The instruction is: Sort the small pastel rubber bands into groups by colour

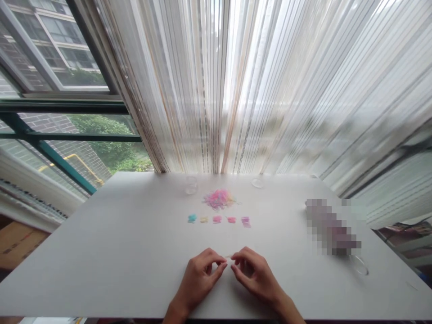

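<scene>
Both hands meet low in the middle, over the white table [135, 252]. My left hand [203, 270] pinches one end of a thin pale yellow band [228, 256], thumb and forefinger together. On the band's other end are the curled fingertips of my right hand [254, 274]. Beyond the hands lies a row of small colour groups: teal bands [192, 218], pale yellow bands [204, 219], pink bands [217, 219], coral-pink bands [231, 219] and purple bands [246, 221]. Farther back sits a loose heap of mixed thin bands [219, 199]; their exact kind is too small to tell.
Behind the heap stand a clear round container [191, 185] at left and a clear shallow piece [257, 182] at right. A blurred-out purplish object [332, 227] with a strap loop [360, 265] lies at right. Striped curtains [216, 90] hang along the table's far edge.
</scene>
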The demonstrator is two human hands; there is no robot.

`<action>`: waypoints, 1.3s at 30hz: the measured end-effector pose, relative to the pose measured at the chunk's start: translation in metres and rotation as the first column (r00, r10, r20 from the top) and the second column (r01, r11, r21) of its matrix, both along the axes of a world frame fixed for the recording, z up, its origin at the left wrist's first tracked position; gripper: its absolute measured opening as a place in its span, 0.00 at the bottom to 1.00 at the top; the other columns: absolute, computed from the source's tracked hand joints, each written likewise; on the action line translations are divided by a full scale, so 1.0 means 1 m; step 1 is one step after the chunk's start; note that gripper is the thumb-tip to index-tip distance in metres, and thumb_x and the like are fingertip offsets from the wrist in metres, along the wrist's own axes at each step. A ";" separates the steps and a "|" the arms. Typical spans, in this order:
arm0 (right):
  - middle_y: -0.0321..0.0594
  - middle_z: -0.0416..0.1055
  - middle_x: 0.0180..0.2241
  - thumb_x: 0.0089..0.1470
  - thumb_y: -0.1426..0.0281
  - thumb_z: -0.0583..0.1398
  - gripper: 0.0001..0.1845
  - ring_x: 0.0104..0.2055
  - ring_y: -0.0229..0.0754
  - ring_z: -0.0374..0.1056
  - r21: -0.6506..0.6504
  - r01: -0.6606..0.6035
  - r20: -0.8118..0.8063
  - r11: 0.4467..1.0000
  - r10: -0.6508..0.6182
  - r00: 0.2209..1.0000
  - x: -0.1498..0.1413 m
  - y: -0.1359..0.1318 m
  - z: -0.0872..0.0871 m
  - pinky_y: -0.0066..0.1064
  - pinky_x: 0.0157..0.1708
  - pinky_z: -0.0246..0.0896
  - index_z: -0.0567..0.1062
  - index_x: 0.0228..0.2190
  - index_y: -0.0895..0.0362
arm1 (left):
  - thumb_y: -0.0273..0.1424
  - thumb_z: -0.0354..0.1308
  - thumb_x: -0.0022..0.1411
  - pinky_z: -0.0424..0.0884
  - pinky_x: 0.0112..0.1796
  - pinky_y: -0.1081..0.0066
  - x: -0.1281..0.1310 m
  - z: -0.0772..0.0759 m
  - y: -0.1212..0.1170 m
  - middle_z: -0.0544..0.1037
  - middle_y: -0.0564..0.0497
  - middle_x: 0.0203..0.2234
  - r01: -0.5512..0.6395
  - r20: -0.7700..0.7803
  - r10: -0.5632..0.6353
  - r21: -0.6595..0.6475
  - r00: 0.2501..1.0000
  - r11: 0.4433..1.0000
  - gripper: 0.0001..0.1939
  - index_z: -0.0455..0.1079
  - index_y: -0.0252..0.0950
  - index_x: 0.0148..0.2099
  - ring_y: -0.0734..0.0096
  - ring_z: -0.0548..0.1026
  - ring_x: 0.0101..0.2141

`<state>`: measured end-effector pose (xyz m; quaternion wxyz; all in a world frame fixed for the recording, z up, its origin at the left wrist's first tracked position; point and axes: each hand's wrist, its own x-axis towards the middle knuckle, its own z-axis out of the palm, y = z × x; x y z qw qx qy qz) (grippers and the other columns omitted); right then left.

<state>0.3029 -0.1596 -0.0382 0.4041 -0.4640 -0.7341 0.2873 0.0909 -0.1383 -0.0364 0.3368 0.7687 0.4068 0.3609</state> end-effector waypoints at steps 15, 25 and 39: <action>0.37 0.72 0.30 0.62 0.71 0.60 0.05 0.30 0.36 0.68 -0.023 -0.022 -0.028 0.999 0.022 0.999 0.001 0.000 -0.003 0.26 0.31 0.64 0.77 0.35 0.55 | 0.32 0.59 0.69 0.68 0.28 0.77 0.001 0.001 -0.001 0.78 0.50 0.31 0.010 -0.038 -0.008 0.055 0.999 0.998 0.07 0.79 0.38 0.43 0.76 0.70 0.25; 0.37 0.72 0.29 0.63 0.68 0.59 0.08 0.29 0.37 0.68 -0.035 0.010 0.007 0.999 -0.009 1.000 0.001 0.003 0.000 0.26 0.31 0.65 0.78 0.34 0.55 | 0.31 0.57 0.70 0.68 0.27 0.78 0.002 0.002 0.000 0.78 0.51 0.31 0.005 -0.046 -0.002 0.071 0.999 0.997 0.08 0.78 0.39 0.44 0.78 0.69 0.23; 0.37 0.75 0.28 0.65 0.70 0.57 0.08 0.28 0.38 0.72 -0.042 0.053 0.029 0.998 -0.052 0.998 0.005 0.007 -0.006 0.25 0.31 0.68 0.77 0.37 0.54 | 0.32 0.60 0.67 0.69 0.25 0.78 0.005 0.017 0.032 0.79 0.53 0.31 -0.162 -0.175 0.168 0.045 0.970 0.986 0.08 0.81 0.42 0.43 0.78 0.69 0.21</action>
